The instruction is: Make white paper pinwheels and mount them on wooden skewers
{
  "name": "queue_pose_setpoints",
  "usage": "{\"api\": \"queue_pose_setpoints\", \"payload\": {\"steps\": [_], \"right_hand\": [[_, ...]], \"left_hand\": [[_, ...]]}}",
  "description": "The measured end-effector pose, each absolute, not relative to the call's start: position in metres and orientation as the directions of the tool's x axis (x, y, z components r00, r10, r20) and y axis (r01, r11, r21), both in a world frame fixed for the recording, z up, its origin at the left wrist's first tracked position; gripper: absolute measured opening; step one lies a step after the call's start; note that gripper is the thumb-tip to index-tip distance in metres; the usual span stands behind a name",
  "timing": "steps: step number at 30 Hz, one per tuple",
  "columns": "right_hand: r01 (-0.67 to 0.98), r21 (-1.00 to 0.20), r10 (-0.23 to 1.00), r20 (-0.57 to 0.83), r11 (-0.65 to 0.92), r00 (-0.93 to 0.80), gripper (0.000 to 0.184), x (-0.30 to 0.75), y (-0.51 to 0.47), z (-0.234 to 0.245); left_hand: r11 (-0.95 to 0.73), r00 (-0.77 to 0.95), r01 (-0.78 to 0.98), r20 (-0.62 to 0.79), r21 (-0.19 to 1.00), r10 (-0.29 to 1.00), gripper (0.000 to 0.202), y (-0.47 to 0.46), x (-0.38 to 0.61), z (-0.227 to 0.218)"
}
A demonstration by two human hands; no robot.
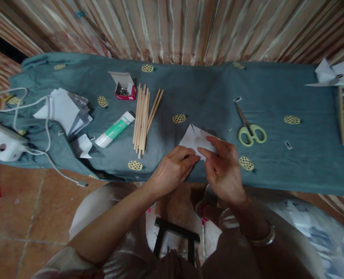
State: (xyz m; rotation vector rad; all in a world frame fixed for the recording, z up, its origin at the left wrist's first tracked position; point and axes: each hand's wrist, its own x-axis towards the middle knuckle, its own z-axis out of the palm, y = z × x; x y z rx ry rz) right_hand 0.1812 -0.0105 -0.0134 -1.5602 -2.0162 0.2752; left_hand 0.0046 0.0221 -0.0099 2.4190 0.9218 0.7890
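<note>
A folded piece of white paper lies on the teal cloth near its front edge. My left hand is closed, with its fingertips pinching the paper's near corner. My right hand is closed too, thumb and forefinger pressed on the same paper from the right. Both hands meet over the paper and hide its lower part.
Green-handled scissors lie right of the paper. Left are several wooden sticks, a glue tube, a red box of pins and a stack of white paper. A white device with cable sits far left; paper pinwheels far right.
</note>
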Motion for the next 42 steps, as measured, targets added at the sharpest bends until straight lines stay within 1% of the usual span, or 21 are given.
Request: {"api": "queue_pose_setpoints", "payload": {"steps": [4,12,14,18,21,25,30,33,37,42], "right_hand": [[0.839,-0.458,0.933,0.329,0.292,-0.145,0.042,0.175,-0.015,-0.015],[0.840,-0.424,0.916,0.352,0.338,-0.191,0.048,0.169,-0.020,-0.018],[0.832,-0.440,0.913,0.367,0.340,-0.179,0.046,0.172,-0.019,-0.017],[0.769,-0.536,0.910,0.391,0.348,-0.139,0.048,0.183,-0.012,-0.012],[0.802,-0.530,0.929,0.361,0.276,-0.082,0.050,0.193,-0.002,-0.008],[0.828,-0.505,0.938,0.340,0.244,-0.069,0.043,0.198,0.005,-0.004],[0.801,-0.548,0.944,0.323,0.240,-0.062,0.034,0.195,-0.004,0.001],[0.785,-0.560,0.940,0.330,0.267,-0.084,0.031,0.193,-0.010,0.001],[0.790,-0.546,0.935,0.343,0.279,-0.093,0.029,0.193,-0.012,-0.001],[0.788,-0.545,0.932,0.350,0.287,-0.097,0.029,0.192,-0.012,-0.001]], "left_hand": [[-0.686,0.609,0.461,0.362,0.562,0.706,0.020,0.022,0.005,-0.009],[-0.675,0.631,0.483,0.313,0.557,0.710,0.021,0.022,0.005,-0.006],[-0.683,0.629,0.483,0.325,0.548,0.706,0.021,0.023,0.005,-0.006],[-0.701,0.629,0.492,0.346,0.516,0.696,0.020,0.022,0.005,-0.007],[-0.715,0.643,0.498,0.344,0.490,0.684,0.020,0.021,0.006,-0.008],[-0.722,0.657,0.518,0.327,0.458,0.679,0.020,0.027,0.001,-0.007],[-0.740,0.642,0.573,0.367,0.353,0.673,0.020,0.048,-0.018,-0.004],[-0.745,0.636,0.567,0.388,0.350,0.667,0.019,0.051,-0.022,-0.002],[-0.759,0.642,0.534,0.406,0.371,0.650,0.020,0.040,-0.015,0.001],[-0.765,0.713,0.517,0.301,0.383,0.633,0.022,0.028,-0.003,0.002]]}}
